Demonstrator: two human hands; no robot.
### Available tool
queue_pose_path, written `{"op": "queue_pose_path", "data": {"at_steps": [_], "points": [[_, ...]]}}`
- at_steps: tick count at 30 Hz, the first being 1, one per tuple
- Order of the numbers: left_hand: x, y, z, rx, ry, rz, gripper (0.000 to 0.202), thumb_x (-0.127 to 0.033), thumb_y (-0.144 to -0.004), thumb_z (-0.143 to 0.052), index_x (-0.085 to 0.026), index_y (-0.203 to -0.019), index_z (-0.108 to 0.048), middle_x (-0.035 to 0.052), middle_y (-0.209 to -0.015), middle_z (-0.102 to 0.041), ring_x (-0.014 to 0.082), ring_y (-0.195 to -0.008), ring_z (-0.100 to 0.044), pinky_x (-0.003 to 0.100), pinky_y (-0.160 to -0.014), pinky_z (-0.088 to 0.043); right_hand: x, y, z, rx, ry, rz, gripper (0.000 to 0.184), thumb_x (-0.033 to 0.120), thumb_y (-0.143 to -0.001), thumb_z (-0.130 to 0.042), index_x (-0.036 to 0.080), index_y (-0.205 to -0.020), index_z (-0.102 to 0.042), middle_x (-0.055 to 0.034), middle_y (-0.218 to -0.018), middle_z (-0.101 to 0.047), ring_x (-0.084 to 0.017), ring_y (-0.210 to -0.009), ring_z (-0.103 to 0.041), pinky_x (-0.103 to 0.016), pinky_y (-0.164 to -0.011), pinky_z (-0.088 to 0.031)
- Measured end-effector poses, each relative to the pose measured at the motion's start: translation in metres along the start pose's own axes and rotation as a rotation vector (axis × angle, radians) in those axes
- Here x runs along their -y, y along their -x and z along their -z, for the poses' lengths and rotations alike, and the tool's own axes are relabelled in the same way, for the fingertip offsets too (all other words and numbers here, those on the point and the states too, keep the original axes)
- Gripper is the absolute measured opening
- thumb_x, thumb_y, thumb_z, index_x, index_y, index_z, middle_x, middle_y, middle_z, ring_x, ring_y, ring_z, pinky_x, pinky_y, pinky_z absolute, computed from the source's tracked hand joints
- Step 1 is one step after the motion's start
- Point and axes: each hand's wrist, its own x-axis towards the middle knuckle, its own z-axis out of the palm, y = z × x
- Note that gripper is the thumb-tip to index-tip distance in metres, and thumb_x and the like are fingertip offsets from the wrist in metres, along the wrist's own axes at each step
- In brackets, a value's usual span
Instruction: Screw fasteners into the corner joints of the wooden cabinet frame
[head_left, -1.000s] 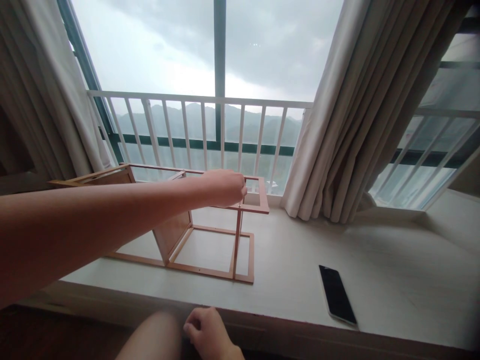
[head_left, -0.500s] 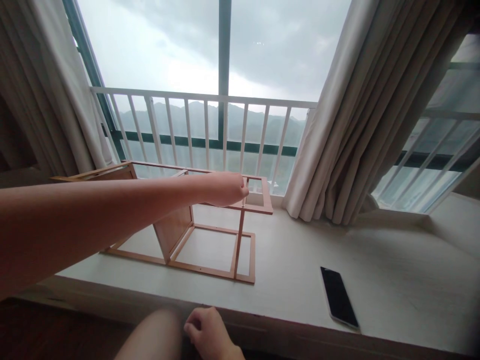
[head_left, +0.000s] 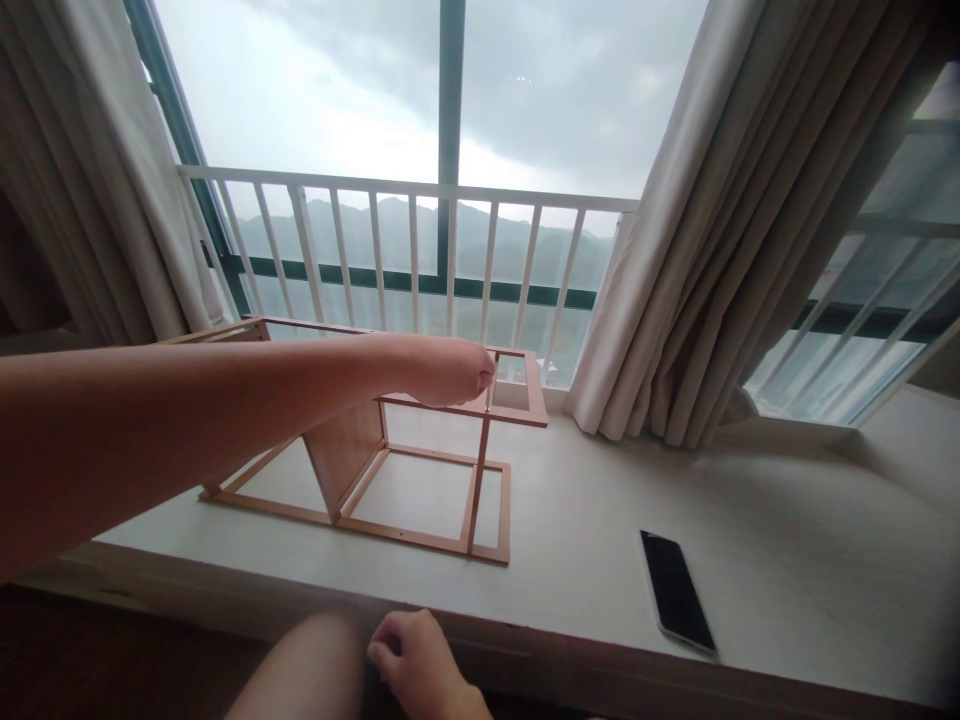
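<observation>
A small wooden shelf rack (head_left: 405,542) lies on its side on the pale window ledge. From the left edge my left arm reaches over it, and my left hand (head_left: 461,370) is closed at the upper side frame, near the crossbar at its right end. A thin, light sliver shows just below those fingers; whether it is a tool or part of the rack I cannot make out. Low in the view, my right hand (head_left: 420,655) is loosely curled beside my knee (head_left: 315,665), in front of the ledge, with nothing visible in it.
A phone (head_left: 677,592) with a dark screen lies on the ledge (head_left: 570,520) to the right. Behind the rack stands a white railing (head_left: 412,190) before a large window. Curtains (head_left: 675,300) hang at both sides, the right one touching the ledge.
My left forearm and wrist have shifted slightly upward, with the fist still at the same spot on the rack. The right hand, rack and phone stay where they were.
</observation>
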Motion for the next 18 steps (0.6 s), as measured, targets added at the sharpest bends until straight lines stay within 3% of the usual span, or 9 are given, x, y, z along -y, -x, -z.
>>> {"op": "queue_pose_path", "data": {"at_steps": [6,12,18], "points": [[-0.008,0.002,0.004,0.010,-0.028,-0.016,0.023,-0.017,-0.081,-0.047,-0.018,-0.089,-0.069,0.0058,-0.083,-0.068,0.0153,-0.068,-0.057,0.026,-0.064,-0.041,-0.001,-0.001,0.000,0.011,0.004,0.004,0.015,0.024,-0.081,-0.062,0.022,-0.086,-0.076,-0.0001,-0.076,-0.073,-0.014,-0.070,-0.064,-0.021,-0.065,-0.042],[-0.009,-0.004,-0.001,-0.089,-0.257,-0.041,0.018,-0.015,-0.081,-0.049,-0.015,-0.073,-0.065,0.0075,-0.072,-0.063,0.0162,-0.062,-0.053,0.029,-0.061,-0.036,0.000,-0.001,0.001,0.020,-0.004,-0.007,0.016,0.024,-0.081,-0.062,0.022,-0.087,-0.076,-0.0002,-0.077,-0.074,-0.015,-0.071,-0.065,-0.022,-0.066,-0.043],[-0.019,0.002,0.014,-0.147,-0.008,0.203,0.037,-0.039,-0.090,-0.039,-0.016,-0.072,-0.063,0.0085,-0.066,-0.062,0.0164,-0.055,-0.053,0.030,-0.055,-0.036,0.002,-0.001,0.002,0.022,0.006,-0.005,0.015,0.025,-0.082,-0.062,0.023,-0.087,-0.076,-0.0005,-0.077,-0.074,-0.015,-0.073,-0.065,-0.022,-0.066,-0.042]]}}
